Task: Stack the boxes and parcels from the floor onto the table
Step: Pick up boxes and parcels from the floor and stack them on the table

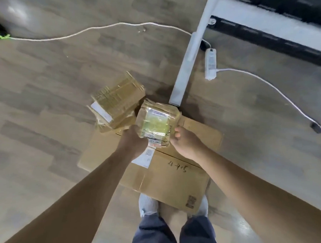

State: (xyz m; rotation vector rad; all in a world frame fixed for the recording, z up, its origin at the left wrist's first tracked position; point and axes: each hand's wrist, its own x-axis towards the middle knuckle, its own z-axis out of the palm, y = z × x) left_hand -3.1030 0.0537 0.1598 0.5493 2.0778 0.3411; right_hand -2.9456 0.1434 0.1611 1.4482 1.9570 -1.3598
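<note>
1. The person holds a small taped parcel (156,124) with both hands, up above the floor (42,90).
2. The left hand (133,141) grips the parcel's left side. Its fingers go under the parcel and are mostly hidden.
3. The right hand (185,141) grips the right side. Its fingers (177,132) curl onto the parcel's edge.
4. A big flat cardboard box (168,176) lies on the floor under the hands. It has black writing and a white label on top.
5. A second taped box (115,99) sits at the big box's far left corner, just beside the parcel.
6. A white table leg (188,54) stands on the floor behind the boxes.
7. A white power strip (211,63) with a white cord lies near the leg.
8. Two feet in white socks (147,203) stand at the near edge of the big box.
</note>
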